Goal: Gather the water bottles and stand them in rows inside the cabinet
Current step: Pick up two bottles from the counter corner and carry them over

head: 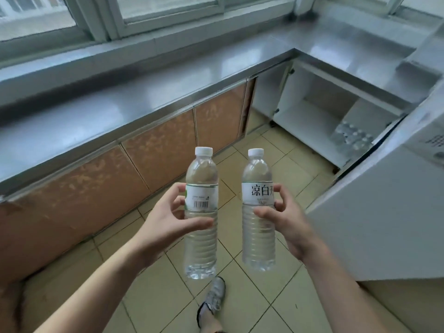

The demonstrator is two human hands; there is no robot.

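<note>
I hold two clear water bottles with white caps upright in front of me. My left hand (165,217) grips the left bottle (201,248) at its label, which shows a barcode. My right hand (286,222) grips the right bottle (258,241) around its white label with black characters. Ahead to the right, an open white cabinet (307,116) under the counter holds several bottles (352,138) standing in rows at its right side, partly hidden by a white appliance.
A steel L-shaped counter (144,92) runs under the windows, with brown cabinet doors (158,150) below. A white appliance (384,212) stands close on my right. The floor is beige tile (264,296), and my shoe (211,301) is below the bottles.
</note>
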